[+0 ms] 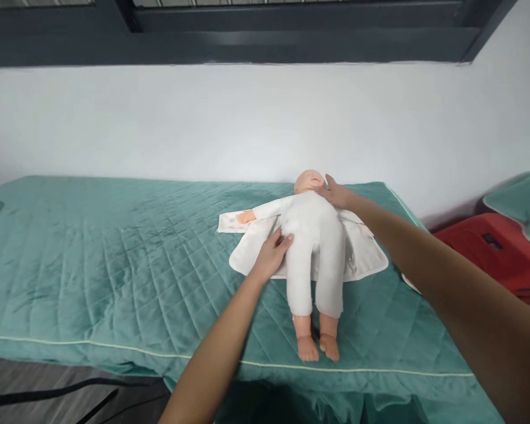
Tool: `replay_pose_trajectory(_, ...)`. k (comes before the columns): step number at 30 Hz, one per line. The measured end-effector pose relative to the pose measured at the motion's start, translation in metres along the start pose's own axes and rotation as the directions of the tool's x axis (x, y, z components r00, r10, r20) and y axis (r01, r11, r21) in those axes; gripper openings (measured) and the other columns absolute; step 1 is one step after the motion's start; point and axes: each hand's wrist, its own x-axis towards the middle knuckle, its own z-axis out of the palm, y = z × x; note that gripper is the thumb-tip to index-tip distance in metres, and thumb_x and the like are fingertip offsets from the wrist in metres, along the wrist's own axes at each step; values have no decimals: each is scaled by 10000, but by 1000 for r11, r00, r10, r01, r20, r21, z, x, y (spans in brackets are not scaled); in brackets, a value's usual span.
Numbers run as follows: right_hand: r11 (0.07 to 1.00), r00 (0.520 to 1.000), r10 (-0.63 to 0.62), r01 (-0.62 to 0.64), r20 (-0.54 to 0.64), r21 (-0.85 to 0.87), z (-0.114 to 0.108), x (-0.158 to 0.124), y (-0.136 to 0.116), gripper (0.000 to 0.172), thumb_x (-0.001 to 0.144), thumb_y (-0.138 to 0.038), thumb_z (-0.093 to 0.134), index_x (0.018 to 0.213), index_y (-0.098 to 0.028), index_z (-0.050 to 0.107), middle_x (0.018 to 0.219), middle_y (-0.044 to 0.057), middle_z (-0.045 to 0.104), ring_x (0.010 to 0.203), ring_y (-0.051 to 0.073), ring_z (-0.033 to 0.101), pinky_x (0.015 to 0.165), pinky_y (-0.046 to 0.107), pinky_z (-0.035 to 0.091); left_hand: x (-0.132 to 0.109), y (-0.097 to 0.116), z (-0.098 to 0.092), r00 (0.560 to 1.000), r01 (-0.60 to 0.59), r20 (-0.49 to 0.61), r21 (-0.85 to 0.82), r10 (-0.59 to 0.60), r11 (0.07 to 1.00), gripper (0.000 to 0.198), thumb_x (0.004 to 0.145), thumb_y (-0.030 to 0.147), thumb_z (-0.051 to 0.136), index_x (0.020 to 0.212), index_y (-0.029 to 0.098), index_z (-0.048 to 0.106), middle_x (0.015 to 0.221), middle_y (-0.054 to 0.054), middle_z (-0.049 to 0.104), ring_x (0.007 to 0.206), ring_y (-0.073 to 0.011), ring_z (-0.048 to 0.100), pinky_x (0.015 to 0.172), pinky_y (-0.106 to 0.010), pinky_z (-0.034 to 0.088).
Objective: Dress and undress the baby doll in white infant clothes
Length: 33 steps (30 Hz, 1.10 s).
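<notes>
A baby doll [313,229] with a white cloth body lies face up, its feet toward me. Beneath it a white garment [366,256] is spread open, one sleeve stretched out to the left under the doll's hand. My left hand [274,252] rests against the doll's hip on the left side, over the garment, fingers a little apart. At the doll's shoulder and neck on the right lies my right hand [335,193], its fingers spread and partly hidden against the body.
The doll is on a bed with a green quilted cover [115,265], against a white wall [203,123]. A red case [494,250] stands beyond the right side. Black cables [66,390] run over the floor at lower left.
</notes>
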Motion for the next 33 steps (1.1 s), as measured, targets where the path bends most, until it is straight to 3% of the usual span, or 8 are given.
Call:
replay_pose_trajectory(3, 950, 1000, -5, 8, 11, -313, -13, -4, -21, 793, 943, -647, 390, 1507, -94, 317, 1264, 265, 649, 1135, 396, 637, 940, 501, 459, 1, -5, -6, 981, -113, -101, 397, 165, 911, 446, 982, 459, 472, 1259, 158, 650, 1215, -117, 712, 1130, -282, 646, 1032, -431, 477)
replay_pose_trajectory(7, 834, 962, -257, 173, -92, -525, -8, -23, -74, 428, 983, -409, 421, 1279, -122, 537, 1117, 209, 688, 1065, 340, 633, 904, 444, 444, 9, -9, -10, 923, -162, -85, 798, 375, 580, 308, 976, 254, 450, 1165, 158, 674, 1174, -110, 704, 1171, -274, 579, 1063, -414, 433)
replay_pose_trajectory(11, 732, 857, -513, 471, 56, -492, 37, -36, -131, 330, 941, -268, 500, 1236, -133, 564, 1229, 178, 636, 1157, 321, 558, 914, 415, 437, 22, -10, -11, 945, 5, -114, 942, 306, 336, 344, 936, 223, 507, 1255, 154, 614, 1257, -135, 639, 1198, -306, 523, 999, -436, 442)
replay_pose_trajectory(14, 741, 865, -469, 496, 180, -452, 70, -30, -158, 308, 910, -202, 535, 1202, -113, 578, 1313, 189, 580, 1233, 335, 502, 964, 447, 420, 36, -10, -14, 954, 114, -183, 954, 237, 275, 331, 958, 249, 470, 1223, 139, 634, 1233, -163, 613, 1150, -314, 538, 935, -441, 459)
replay_pose_trajectory(18, 775, 882, -391, 469, 262, -423, 90, -10, -167, 272, 905, -183, 525, 1155, -102, 593, 1217, 180, 632, 1112, 302, 586, 881, 420, 467, 53, -14, -22, 947, 185, -259, 923, 190, 337, 321, 971, 249, 442, 1143, 148, 693, 1174, -163, 618, 1092, -308, 569, 846, -408, 486)
replay_pose_trajectory(23, 772, 859, -427, 509, 283, -380, 83, 1, -152, 275, 914, -230, 528, 1167, -156, 605, 1160, 129, 685, 993, 284, 645, 806, 379, 471, 60, -22, -34, 926, 134, -295, 842, 238, 522, 265, 948, 240, 507, 1107, 230, 719, 1130, -107, 675, 1091, -270, 596, 821, -354, 483)
replay_pose_trajectory(28, 845, 862, -486, 506, 146, -176, 65, -6, -133, 347, 924, -316, 529, 1255, -222, 580, 1247, 72, 674, 1073, 285, 635, 855, 390, 480, 63, -27, -49, 847, 101, -503, 471, 173, 876, 186, 909, 294, 579, 931, 192, 734, 874, -48, 734, 829, -197, 653, 768, -298, 471)
replay_pose_trajectory(33, 847, 835, -504, 528, 222, -63, 51, -18, -119, 343, 883, -338, 586, 1203, -232, 644, 1282, 60, 667, 1123, 278, 616, 945, 386, 466, 63, -33, -56, 773, 17, -626, 183, 104, 983, 139, 801, 264, 659, 844, 150, 725, 826, -42, 740, 786, -190, 650, 730, -275, 463)
